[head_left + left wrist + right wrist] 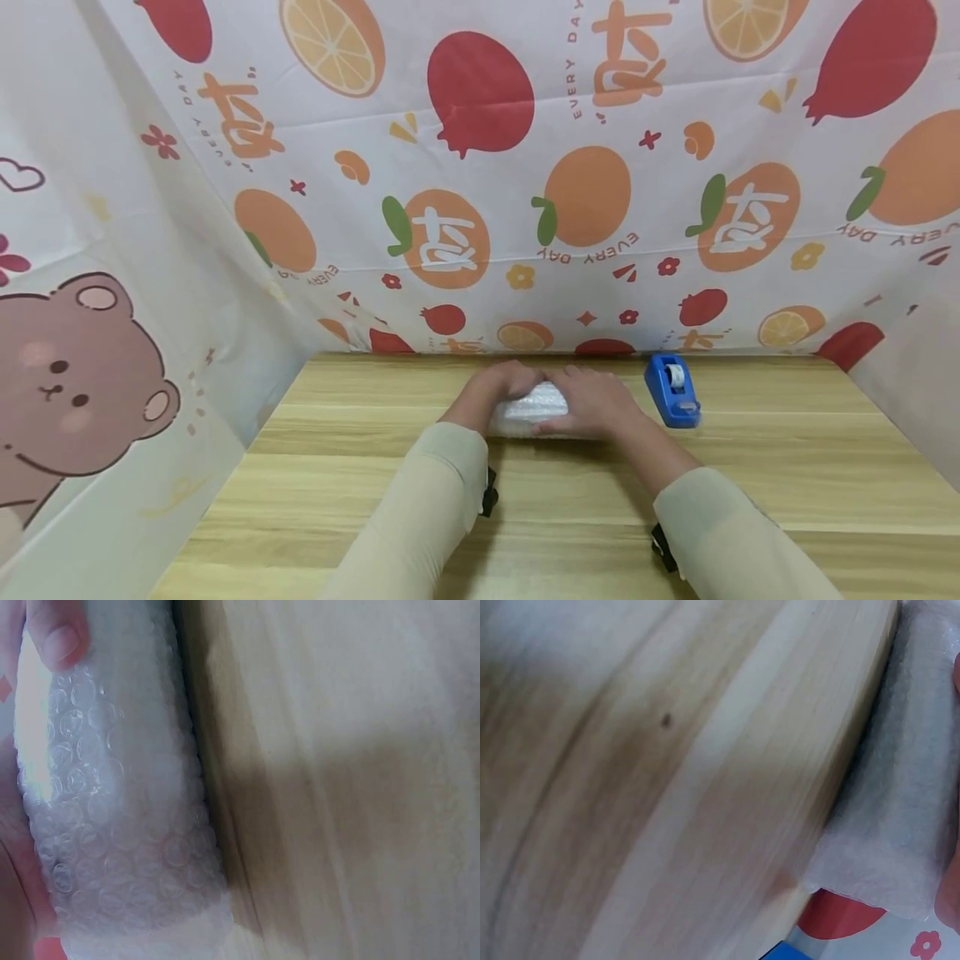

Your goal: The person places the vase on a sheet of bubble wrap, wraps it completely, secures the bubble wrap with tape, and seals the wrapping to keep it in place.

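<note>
The bubble-wrapped roll (pixel 534 403) lies crosswise on the desk (pixel 360 475), near its back edge. My left hand (pixel 513 381) grips its left part, my right hand (pixel 592 402) its right — fingers of both bent around the wrap, spread only as wide as the roll, some fingertips hidden. A blue tape dispenser (pixel 663 392) sits near my right hand; behind the desk hangs a fruit-print cloth (pixel 585 279).
</note>
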### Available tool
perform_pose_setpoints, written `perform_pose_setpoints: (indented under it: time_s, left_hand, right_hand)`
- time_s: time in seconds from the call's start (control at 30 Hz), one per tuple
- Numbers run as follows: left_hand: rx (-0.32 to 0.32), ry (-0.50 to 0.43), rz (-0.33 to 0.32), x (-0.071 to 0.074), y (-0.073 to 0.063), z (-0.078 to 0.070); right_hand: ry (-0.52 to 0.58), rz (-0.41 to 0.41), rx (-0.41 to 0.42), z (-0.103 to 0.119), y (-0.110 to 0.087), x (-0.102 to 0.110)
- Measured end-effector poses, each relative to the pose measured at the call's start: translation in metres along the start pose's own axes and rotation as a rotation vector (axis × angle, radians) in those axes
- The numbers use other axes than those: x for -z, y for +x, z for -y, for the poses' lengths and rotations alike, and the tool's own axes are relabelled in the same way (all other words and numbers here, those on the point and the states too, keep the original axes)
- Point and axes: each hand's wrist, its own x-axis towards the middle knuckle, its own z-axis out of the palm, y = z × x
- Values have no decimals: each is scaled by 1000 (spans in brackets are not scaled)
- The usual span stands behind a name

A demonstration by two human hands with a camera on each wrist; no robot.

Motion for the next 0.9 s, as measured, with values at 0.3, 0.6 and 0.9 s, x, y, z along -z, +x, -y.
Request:
perform_pose_setpoints:
  time_s: [0.3,0.6,0.9]
  left_hand:
    - [57,88,-124,0,-5,-6]
    - [27,233,-244,-9,-13,-4]
    - [-44,343,-403,-18,-27,-6]
  right_hand:
    - [-12,-4,-8,-3,2,0]
    - [-4,2,-28,1,1,-2]
    - [1,-2,-46,7,-3,-2]
